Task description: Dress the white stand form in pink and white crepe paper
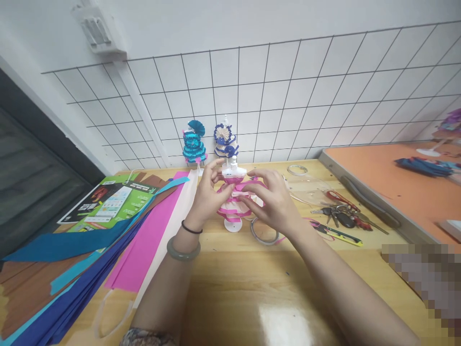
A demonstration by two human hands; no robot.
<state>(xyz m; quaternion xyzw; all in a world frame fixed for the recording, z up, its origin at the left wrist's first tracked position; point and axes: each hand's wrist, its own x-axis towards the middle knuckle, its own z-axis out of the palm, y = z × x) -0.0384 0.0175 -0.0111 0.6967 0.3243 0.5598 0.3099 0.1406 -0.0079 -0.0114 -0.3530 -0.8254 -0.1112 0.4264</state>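
Observation:
A small white mannequin stand wearing a pink and white paper dress point(233, 202) stands on the wooden table point(252, 288). My left hand point(208, 197) pinches the dress at its left side, fingers closed on the paper near the waist. My right hand point(271, 198) holds the dress from the right, fingers curled against the pink ruffles. The stand's round white base point(232, 225) shows below my hands. A green bangle and a black band sit on my left wrist.
Long sheets of pink, white, blue and brown paper point(108, 250) lie at the left with a green packet point(115, 204). Two finished paper-dress figures, teal point(193, 143) and blue-white point(225, 139), stand by the wire grid wall. Tape rolls point(264, 233), keys point(340, 215) and scissors lie at the right.

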